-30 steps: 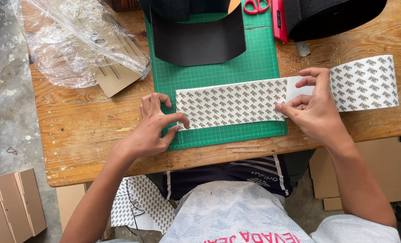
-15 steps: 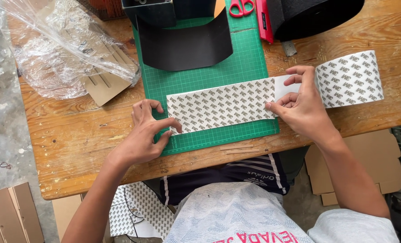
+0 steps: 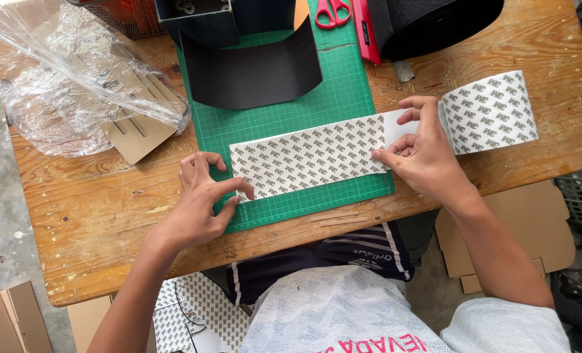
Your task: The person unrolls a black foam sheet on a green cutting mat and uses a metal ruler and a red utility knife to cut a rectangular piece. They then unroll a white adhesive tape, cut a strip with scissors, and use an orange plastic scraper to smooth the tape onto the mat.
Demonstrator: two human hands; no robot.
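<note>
Patterned tape strip (image 3: 307, 158) lies left-right across the green mat (image 3: 343, 85) (slightly tilted); left hand (image 3: 196, 206) fingers press its end, right hand (image 3: 428, 153) pinches it

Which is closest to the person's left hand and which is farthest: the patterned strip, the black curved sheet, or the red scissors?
From the left hand:
1. Patterned strip: its fingertips press the strip's left end on the green mat.
2. Black curved sheet: farther up the mat, toward the table's far edge.
3. Red scissors: at the top edge, up and to the right.
</note>
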